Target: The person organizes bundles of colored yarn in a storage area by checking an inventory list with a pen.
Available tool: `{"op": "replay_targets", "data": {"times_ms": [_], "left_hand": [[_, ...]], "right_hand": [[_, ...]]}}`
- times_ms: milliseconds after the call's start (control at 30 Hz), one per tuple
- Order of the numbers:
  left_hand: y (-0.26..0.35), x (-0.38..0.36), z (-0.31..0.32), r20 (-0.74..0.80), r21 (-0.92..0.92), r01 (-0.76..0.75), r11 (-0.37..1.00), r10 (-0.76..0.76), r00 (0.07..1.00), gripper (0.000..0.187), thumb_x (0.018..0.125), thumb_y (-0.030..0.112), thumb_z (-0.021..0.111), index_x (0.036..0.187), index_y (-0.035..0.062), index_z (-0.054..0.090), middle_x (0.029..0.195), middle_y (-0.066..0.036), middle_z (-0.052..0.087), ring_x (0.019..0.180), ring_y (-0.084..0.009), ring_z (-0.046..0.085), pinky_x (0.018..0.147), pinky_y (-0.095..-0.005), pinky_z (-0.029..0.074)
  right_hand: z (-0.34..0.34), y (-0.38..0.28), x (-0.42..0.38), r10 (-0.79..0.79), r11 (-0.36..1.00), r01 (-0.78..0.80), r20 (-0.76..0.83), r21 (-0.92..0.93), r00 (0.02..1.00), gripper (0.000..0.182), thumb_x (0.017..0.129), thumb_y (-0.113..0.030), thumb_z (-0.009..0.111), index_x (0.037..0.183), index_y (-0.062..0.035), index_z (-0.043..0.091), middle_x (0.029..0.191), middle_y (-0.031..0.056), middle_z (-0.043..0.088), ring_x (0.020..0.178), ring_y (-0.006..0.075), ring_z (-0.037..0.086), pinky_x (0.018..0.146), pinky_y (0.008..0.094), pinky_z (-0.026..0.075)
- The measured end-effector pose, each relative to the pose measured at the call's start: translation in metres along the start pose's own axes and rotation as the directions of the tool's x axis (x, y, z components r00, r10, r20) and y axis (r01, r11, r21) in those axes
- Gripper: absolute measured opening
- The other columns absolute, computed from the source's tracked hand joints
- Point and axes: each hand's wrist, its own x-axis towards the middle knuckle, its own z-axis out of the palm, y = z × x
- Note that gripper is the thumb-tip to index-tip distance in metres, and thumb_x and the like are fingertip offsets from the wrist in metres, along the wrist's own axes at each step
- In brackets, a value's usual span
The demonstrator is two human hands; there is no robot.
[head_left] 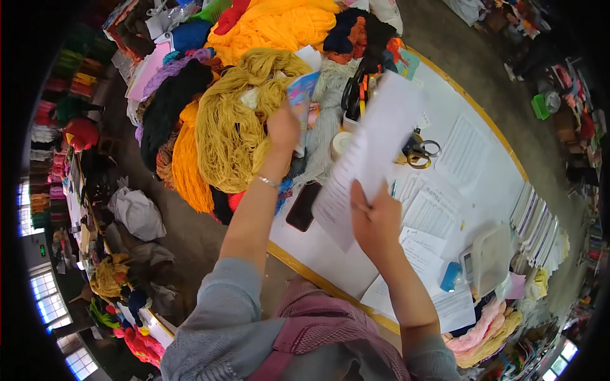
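My left hand (283,132) is raised in front of the mustard yarn (222,136), closed on a colourful printed paper (302,90) with blue and pink on it. Motion blurs both hand and paper a little. My right hand (376,219) pinches the lower edge of white printed sheets (375,143), thumb on top, and holds them tilted above the table. Just left of the sheets lies a dark phone (304,206). Beyond them are black-and-gold scissors (420,152) and a roll of tape (342,145), partly covered.
The white table (311,247) has a yellow edge. Heaped skeins include orange yarn (273,28) and black yarn (168,105). More papers (432,213), a clear plastic box (490,257), a blue object (452,277) and stacked booklets (539,222) lie to the right. A white sack (136,213) stands on the floor.
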Motion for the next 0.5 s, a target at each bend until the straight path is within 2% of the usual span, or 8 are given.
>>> {"op": "replay_targets", "data": {"times_ms": [67, 133, 233, 300, 367, 433, 467, 500], "left_hand": [[-0.012, 0.000, -0.022, -0.016, 0.036, 0.036, 0.999, -0.035, 0.999, 0.021, 0.083, 0.009, 0.055, 0.102, -0.0003, 0.060, 0.079, -0.026, 0.066, 0.075, -0.0444, 0.065, 0.065, -0.0545, 0.051], [-0.018, 0.000, -0.038, -0.059, -0.029, 0.102, 0.994, -0.103, 0.993, 0.021, 0.083, 0.009, 0.055, 0.102, 0.0006, 0.061, 0.077, -0.026, 0.065, 0.072, -0.0445, 0.065, 0.065, -0.0539, 0.051], [-0.013, -0.001, -0.051, -0.064, -0.099, 0.065, 0.993, -0.071, 0.995, 0.026, 0.085, 0.011, 0.055, 0.107, 0.0007, 0.062, 0.076, -0.027, 0.065, 0.071, -0.0448, 0.064, 0.066, -0.0547, 0.050], [0.002, -0.006, -0.067, -0.068, -0.141, 0.036, 0.989, -0.046, 0.997, 0.028, 0.086, 0.014, 0.055, 0.110, 0.0005, 0.062, 0.076, -0.027, 0.065, 0.071, -0.0447, 0.064, 0.067, -0.0549, 0.050], [0.018, -0.015, -0.077, 0.008, -0.269, 0.048, 0.962, -0.048, 0.999, 0.033, 0.089, 0.018, 0.055, 0.117, 0.0007, 0.061, 0.083, -0.027, 0.065, 0.079, -0.0455, 0.064, 0.069, -0.0523, 0.050], [0.009, -0.022, -0.055, -0.008, -0.353, 0.011, 0.935, -0.015, 1.000, 0.034, 0.091, 0.019, 0.054, 0.119, 0.0016, 0.060, 0.088, -0.026, 0.066, 0.081, -0.0439, 0.064, 0.070, -0.0498, 0.050], [0.002, -0.025, -0.043, -0.041, -0.430, -0.026, 0.902, 0.009, 0.999, 0.035, 0.092, 0.020, 0.054, 0.121, 0.0024, 0.060, 0.092, -0.025, 0.067, 0.083, -0.0423, 0.065, 0.070, -0.0472, 0.050], [-0.003, -0.026, -0.036, 0.016, -0.617, 0.101, 0.780, -0.116, 0.993, 0.033, 0.092, 0.019, 0.055, 0.120, 0.0039, 0.061, 0.097, -0.023, 0.069, 0.086, -0.0358, 0.067, 0.074, -0.0419, 0.050]], "right_hand": [[0.019, -0.022, 0.033, -0.068, 0.998, 0.068, 0.011, 0.000, 0.998, 0.041, 0.089, -0.011, 0.061, 0.124, 0.0071, 0.048, 0.070, 0.0231, 0.062, 0.064, 0.0435, 0.062, 0.056, 0.0458, 0.050], [0.050, -0.025, 0.067, -0.165, 0.986, 0.165, -0.029, -0.013, 0.986, 0.049, 0.087, -0.009, 0.058, 0.131, 0.0075, 0.041, 0.071, 0.0231, 0.063, 0.063, 0.0432, 0.062, 0.056, 0.0500, 0.049], [0.087, -0.033, 0.113, -0.096, 0.991, 0.098, 0.029, -0.091, 0.995, 0.057, 0.084, -0.006, 0.058, 0.134, 0.0103, 0.036, 0.074, 0.0256, 0.064, 0.068, 0.0445, 0.063, 0.060, 0.0519, 0.050], [0.108, -0.038, 0.136, -0.049, 0.997, 0.052, 0.060, -0.052, 0.997, 0.054, 0.083, -0.005, 0.057, 0.130, 0.0115, 0.037, 0.077, 0.0288, 0.064, 0.075, 0.0458, 0.065, 0.066, 0.0528, 0.052], [0.133, -0.031, 0.158, 0.003, 1.000, -0.003, 0.022, 0.012, 1.000, 0.049, 0.082, -0.005, 0.056, 0.125, 0.0119, 0.039, 0.078, 0.0299, 0.064, 0.077, 0.0465, 0.065, 0.068, 0.0530, 0.052], [0.158, -0.016, 0.173, 0.062, 0.995, -0.061, -0.022, 0.077, 0.998, 0.045, 0.081, -0.004, 0.056, 0.120, 0.0122, 0.041, 0.079, 0.0310, 0.064, 0.079, 0.0473, 0.065, 0.069, 0.0531, 0.053], [0.168, -0.007, 0.179, -0.007, 0.997, 0.008, -0.018, 0.081, 1.000, 0.040, 0.082, -0.004, 0.055, 0.116, 0.0115, 0.043, 0.080, 0.0316, 0.064, 0.080, 0.0480, 0.065, 0.070, 0.0533, 0.053], [0.169, -0.006, 0.181, -0.080, 0.993, 0.081, -0.014, 0.087, 0.997, 0.035, 0.082, -0.004, 0.055, 0.112, 0.0108, 0.044, 0.082, 0.0321, 0.065, 0.081, 0.0488, 0.064, 0.070, 0.0534, 0.053]]}}
